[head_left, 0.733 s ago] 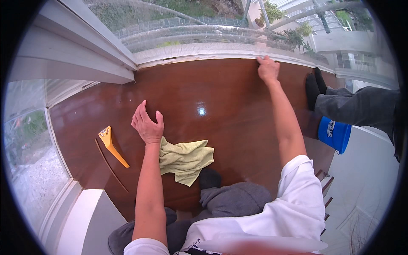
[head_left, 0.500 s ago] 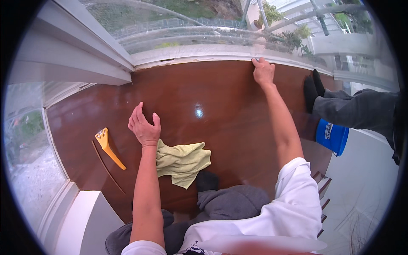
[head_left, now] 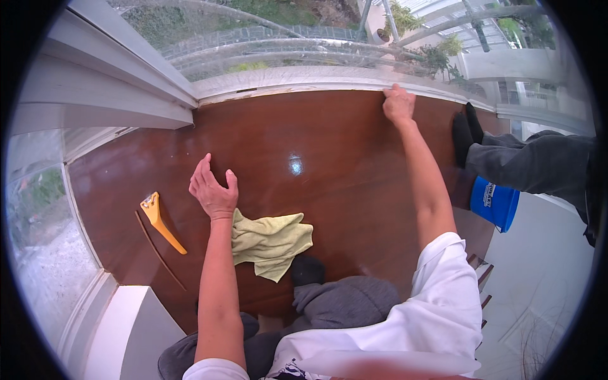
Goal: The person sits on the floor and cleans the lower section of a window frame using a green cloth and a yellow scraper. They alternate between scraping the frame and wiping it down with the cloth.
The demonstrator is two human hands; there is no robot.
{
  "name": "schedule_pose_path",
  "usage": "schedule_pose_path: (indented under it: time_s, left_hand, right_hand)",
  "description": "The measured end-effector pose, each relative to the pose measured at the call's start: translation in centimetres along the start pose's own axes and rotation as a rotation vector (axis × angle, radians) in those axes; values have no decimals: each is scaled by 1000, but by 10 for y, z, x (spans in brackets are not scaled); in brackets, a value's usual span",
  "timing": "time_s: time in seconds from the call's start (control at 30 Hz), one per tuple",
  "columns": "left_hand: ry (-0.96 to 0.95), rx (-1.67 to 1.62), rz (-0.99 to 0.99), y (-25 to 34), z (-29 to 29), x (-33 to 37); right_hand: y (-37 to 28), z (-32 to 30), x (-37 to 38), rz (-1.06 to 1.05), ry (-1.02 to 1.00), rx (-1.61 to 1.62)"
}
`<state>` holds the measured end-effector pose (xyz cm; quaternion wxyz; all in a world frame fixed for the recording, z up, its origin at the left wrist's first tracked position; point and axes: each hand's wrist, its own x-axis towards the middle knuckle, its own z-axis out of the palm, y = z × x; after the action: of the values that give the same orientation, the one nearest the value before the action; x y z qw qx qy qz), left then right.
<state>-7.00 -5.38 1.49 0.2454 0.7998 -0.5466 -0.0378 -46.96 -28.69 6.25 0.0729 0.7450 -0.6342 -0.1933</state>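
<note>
My left hand is open above the glossy brown wooden floor, fingers spread and holding nothing. Just behind its wrist lies a crumpled yellow-green cloth. A yellow-handled scraper rests on the floor to its left, beside a thin brown strip. At full reach, my right hand is closed against the white window frame's lower edge, where the frame meets the floor. Whatever its fingers may pinch is too small or hidden to make out.
Another person's legs and dark socks are at the right by the window. A blue bucket stands near them. A white post rises at the far left, and brown stair edges show at the lower right.
My right hand has slid a little to the right along the bottom of the window frame. The left hand has barely moved.
</note>
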Motion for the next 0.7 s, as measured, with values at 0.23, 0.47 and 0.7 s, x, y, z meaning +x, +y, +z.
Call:
schedule_pose_path:
  time_s: [0.23,0.47,0.7]
  left_hand:
    - [-17,-1,-10,0,0,1]
    - [-10,-20,3,0,-1,1]
    - [-9,3,4,0,0,-1]
  right_hand:
    - [-4,5,0,68,-5,2]
    - [7,10,0,93,76,40]
    - [-65,5,-7,22,233,108]
